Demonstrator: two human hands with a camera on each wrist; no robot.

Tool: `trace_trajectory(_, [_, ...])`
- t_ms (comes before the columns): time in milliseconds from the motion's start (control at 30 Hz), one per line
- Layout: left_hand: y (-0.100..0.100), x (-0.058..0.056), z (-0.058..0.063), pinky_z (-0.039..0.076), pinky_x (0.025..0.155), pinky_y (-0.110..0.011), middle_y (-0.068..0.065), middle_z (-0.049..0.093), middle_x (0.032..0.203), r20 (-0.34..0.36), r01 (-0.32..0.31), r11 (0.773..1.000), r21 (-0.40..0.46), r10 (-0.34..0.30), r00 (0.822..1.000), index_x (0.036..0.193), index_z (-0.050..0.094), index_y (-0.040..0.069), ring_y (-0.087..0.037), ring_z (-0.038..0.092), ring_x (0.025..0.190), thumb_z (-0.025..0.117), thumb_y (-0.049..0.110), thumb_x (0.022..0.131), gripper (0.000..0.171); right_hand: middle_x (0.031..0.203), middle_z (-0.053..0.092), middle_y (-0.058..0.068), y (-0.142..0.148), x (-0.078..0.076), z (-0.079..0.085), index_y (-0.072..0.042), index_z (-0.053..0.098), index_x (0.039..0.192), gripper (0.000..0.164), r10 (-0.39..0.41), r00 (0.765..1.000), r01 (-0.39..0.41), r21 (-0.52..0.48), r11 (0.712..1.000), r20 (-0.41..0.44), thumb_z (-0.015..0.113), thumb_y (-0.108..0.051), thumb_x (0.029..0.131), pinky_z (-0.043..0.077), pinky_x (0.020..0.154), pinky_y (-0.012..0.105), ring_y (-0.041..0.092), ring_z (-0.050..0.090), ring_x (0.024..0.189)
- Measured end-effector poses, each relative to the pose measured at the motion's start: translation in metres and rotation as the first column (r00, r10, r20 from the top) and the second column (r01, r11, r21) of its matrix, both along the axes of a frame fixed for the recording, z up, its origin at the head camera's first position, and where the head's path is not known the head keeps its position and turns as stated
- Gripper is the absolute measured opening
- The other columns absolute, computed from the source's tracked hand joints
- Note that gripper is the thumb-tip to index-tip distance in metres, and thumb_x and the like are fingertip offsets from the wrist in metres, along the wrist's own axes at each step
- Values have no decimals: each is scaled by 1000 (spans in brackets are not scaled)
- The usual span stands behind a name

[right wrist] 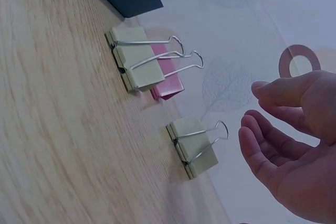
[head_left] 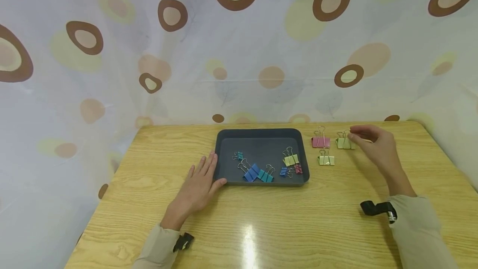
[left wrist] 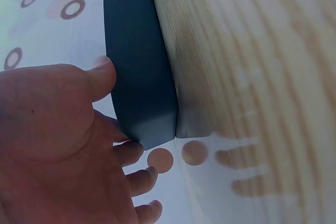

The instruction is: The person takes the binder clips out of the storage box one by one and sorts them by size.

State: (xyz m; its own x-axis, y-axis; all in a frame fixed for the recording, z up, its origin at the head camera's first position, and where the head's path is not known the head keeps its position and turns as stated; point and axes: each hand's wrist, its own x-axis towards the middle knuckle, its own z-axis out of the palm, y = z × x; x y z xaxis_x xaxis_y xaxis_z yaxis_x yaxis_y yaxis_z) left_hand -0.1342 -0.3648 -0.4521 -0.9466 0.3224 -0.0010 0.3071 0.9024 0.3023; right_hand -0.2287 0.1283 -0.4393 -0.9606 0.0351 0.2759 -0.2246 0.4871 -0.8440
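Observation:
My left hand (head_left: pixel 196 186) lies by the left end of a dark grey tray (head_left: pixel 261 133), its fingers spread and its thumb at the near corner. In the left wrist view the fingertips are right at the tray's wall (left wrist: pixel 139 51). My right hand (head_left: pixel 377 144) is beside a light green binder clip (head_left: pixel 345 143) standing on the table. The right wrist view shows a gap between the bent fingers (right wrist: pixel 252 145) and that clip (right wrist: pixel 194 145), with nothing held. A pink binder clip (head_left: pixel 321 142) and a second light green one (head_left: pixel 326 160) stand just left of it.
Inside the tray are a large blue binder clip (head_left: pixel 252 172), a teal one (head_left: pixel 265 176), a small teal one (head_left: pixel 240 155), a light green one (head_left: pixel 291 160), a small blue one (head_left: pixel 284 172) and a small red one (head_left: pixel 298 169). A patterned curtain (head_left: pixel 246 94) hangs behind the wooden table (head_left: pixel 284 223).

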Motion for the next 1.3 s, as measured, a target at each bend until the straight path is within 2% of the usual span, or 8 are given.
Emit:
trace_trajectory(100, [0,0,1,18,121,-63,-16,8,171,-2,1,1000,1,-1,1000,163,12,-1,-41,14,155,40,49,110,78,107,69,-18,-6,1,2,4,68,124,33,22,1000,-22,9,1000,-6,72,-15,98,47,81,5,-7,62,98])
trace_trajectory(333, [0,1,2,18,121,-64,-16,8,171,0,2,1000,3,-2,1000,163,12,-1,-41,15,155,41,48,110,78,114,69,-8,-21,6,4,-1,68,125,32,72,997,-71,30,997,-6,72,-19,99,48,82,7,-6,62,100])
trace_trajectory(567, [1,1,1,16,121,-63,-16,7,171,16,-1,1000,3,1,1000,163,12,-1,-41,13,155,41,48,110,78,111,67,-15,-43,10,10,3,67,126,31,146,989,-145,6,989,-36,71,-12,99,50,85,9,-1,63,102])
trace_trajectory(700, [1,1,2,16,121,-64,-17,8,171,17,-3,1000,7,3,1000,163,13,-2,-42,14,155,42,47,110,78,114,70,4,-55,11,11,5,67,125,29,180,982,-179,27,984,-50,70,-4,98,50,84,8,-1,63,100])
trace_trajectory(800, [1,1,3,16,121,-64,-18,9,171,20,-6,1000,9,6,1000,163,13,-2,-42,14,155,43,46,110,77,117,68,20,-65,12,11,5,67,125,30,208,977,-205,52,977,-53,71,-3,97,51,82,9,-1,64,98])
trace_trajectory(833, [1,1,3,15,121,-64,-18,9,171,21,-7,1000,8,7,1000,163,13,-2,-42,14,155,43,46,110,78,117,69,22,-68,13,11,5,67,125,29,219,975,-216,51,975,-50,71,-3,97,52,82,9,-1,65,97])
trace_trajectory(1100, [1,1,1,16,121,-63,-17,8,171,18,-12,1000,6,12,1000,163,12,-1,-41,13,155,40,48,110,78,116,69,24,-97,20,12,3,68,122,27,313,949,-312,45,949,-34,72,-7,97,54,83,14,5,67,96])
trace_trajectory(1300, [1,0,1,16,121,-63,-16,8,171,17,-13,1000,3,13,1000,163,11,-1,-41,13,155,41,48,110,78,117,68,24,-119,26,9,5,68,122,28,392,920,-392,6,920,-12,72,-4,96,56,86,18,18,68,100])
